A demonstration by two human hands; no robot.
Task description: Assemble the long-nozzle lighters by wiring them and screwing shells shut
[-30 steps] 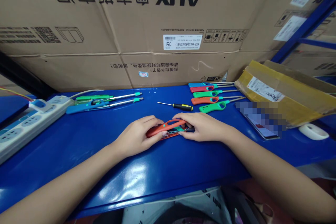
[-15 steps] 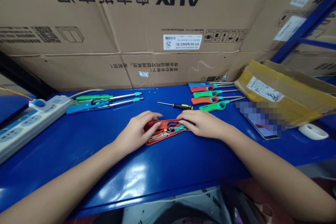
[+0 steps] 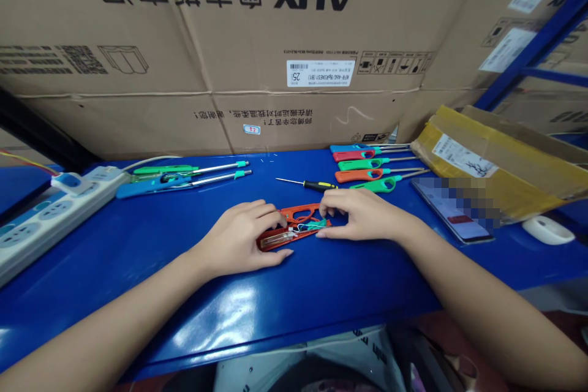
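Note:
An orange long-necked lighter lies opened on the blue table between my hands. Its lower casing half [image 3: 303, 234] holds a clear fuel tank [image 3: 277, 238], thin white wires and a green part [image 3: 316, 225]. Behind it sits the other orange casing half [image 3: 305, 209], with a trigger loop. My left hand [image 3: 239, 236] is curled round the left end of the lighter, thumb along the near side. At the right end, my right hand [image 3: 361, 214] has thumb and fingers closed about the green part and casing. Its fingertips partly hide what they grip.
Behind the lighter lies a black-and-yellow screwdriver [image 3: 319, 186]. Several whole lighters [image 3: 358, 176] are lined up back right, beside a phone [image 3: 452, 211], yellow-taped box [image 3: 505, 165] and white mouse [image 3: 548, 229]. To the left are opened lighters [image 3: 158, 187] and a power strip [image 3: 59, 211].
The far casing half has shifted away from the lower half, exposing more of the tank and wires. My left thumb has moved to the near side; my right fingers have lowered onto the right end.

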